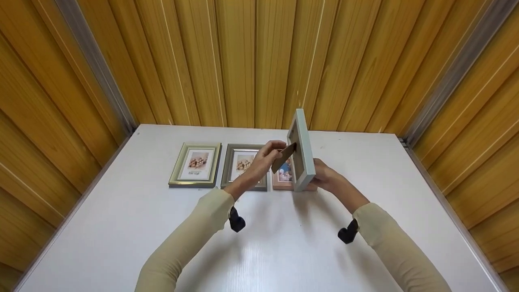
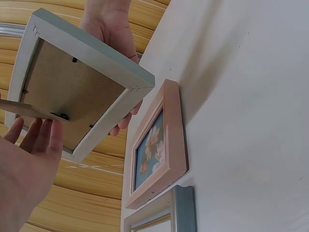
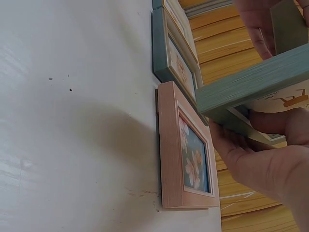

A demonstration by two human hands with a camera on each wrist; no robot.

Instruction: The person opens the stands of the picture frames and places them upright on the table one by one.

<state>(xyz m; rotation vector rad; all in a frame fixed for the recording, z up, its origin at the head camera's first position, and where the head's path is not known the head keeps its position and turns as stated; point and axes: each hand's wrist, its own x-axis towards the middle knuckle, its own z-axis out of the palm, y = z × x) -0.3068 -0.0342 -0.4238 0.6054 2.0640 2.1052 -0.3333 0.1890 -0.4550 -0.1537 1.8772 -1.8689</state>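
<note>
My right hand [image 1: 324, 174] grips a light blue-green picture frame [image 1: 306, 154] by its edge and holds it upright on end above the table. In the right wrist view the thumb presses the front of this frame [image 3: 256, 79], over a picture with an orange figure. Its brown backing board [image 2: 67, 92] shows in the left wrist view. A brown stand leg [image 1: 284, 157] juts out from that board at an angle. My left hand [image 1: 263, 160] pinches the leg between thumb and fingers. Just behind the held frame lies a pink frame [image 2: 176, 140] with a flower picture.
Left of the pink frame, a grey-brown frame [image 1: 230, 168] and a gold-green frame [image 1: 176, 172] lie in a row on the white table [image 1: 142, 215]. Wood-patterned panels [image 1: 239, 61] rise behind the table and on both sides.
</note>
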